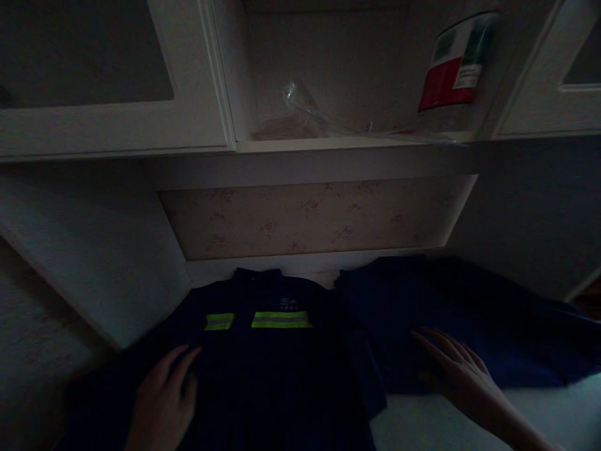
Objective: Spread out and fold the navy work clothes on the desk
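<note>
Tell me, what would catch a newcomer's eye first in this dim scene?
Probably the bright yellow-green reflective stripes across the chest of the dark navy shirt spread flat in the foreground. The left hand rests on the shirt's left side, and the right hand lies open on a second dark garment to the right. Up on the shelf, a red and white packet stands out.

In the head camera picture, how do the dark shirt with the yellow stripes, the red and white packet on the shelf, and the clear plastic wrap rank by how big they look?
Largest to smallest as they look:
1. Dark shirt, spread under both hands and closest to the camera, which flatters its size.
2. Red and white packet.
3. Clear plastic wrap, though its see-through edges are hard to trace in the dim light, so 2 and 3 are unsure.
</note>
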The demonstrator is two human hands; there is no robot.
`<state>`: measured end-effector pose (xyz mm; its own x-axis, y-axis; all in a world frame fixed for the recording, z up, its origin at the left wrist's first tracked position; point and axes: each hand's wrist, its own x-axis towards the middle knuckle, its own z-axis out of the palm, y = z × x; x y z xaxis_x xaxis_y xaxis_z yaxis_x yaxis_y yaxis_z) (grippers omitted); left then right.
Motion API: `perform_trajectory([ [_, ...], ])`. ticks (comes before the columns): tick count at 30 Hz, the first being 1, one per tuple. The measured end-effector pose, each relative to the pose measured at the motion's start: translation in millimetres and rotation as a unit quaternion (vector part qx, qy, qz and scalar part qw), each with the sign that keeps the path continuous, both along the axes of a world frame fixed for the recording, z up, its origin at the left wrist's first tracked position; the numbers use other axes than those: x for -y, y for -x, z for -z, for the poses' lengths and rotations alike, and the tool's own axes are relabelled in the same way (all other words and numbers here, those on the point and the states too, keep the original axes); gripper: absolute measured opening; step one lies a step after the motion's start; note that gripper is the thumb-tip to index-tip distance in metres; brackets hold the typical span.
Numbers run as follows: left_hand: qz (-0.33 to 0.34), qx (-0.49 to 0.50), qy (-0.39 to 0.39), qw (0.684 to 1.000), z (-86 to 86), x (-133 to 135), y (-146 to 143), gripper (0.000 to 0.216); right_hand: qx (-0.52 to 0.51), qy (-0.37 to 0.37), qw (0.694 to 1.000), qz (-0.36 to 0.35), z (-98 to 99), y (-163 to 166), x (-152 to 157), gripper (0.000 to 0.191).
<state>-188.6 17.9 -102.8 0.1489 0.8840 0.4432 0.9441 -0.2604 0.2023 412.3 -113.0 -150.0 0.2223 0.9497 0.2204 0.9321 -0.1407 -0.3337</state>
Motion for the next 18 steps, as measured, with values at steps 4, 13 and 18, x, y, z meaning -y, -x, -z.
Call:
perform_trajectory([
  [4, 0.029, -0.059, 0.153, 0.986, 35.6, 2.8, -95.6, 0.056, 0.051, 0.051, 0.996, -0.053, 0.4, -3.4, -32.5, 0.046],
  [13, 0.031, -0.058, 0.212, 0.975, 51.4, -40.6, -100.1, 0.055, -0.007, -0.079, 0.964, 0.254, -113.8, -21.7, -89.9, 0.055],
  [18, 0.036, -0.001, 0.186, 0.982, 50.6, -59.0, -96.0, 0.054, 0.03, -0.186, 0.97, 0.152, -191.6, 18.6, -96.8, 0.041],
])
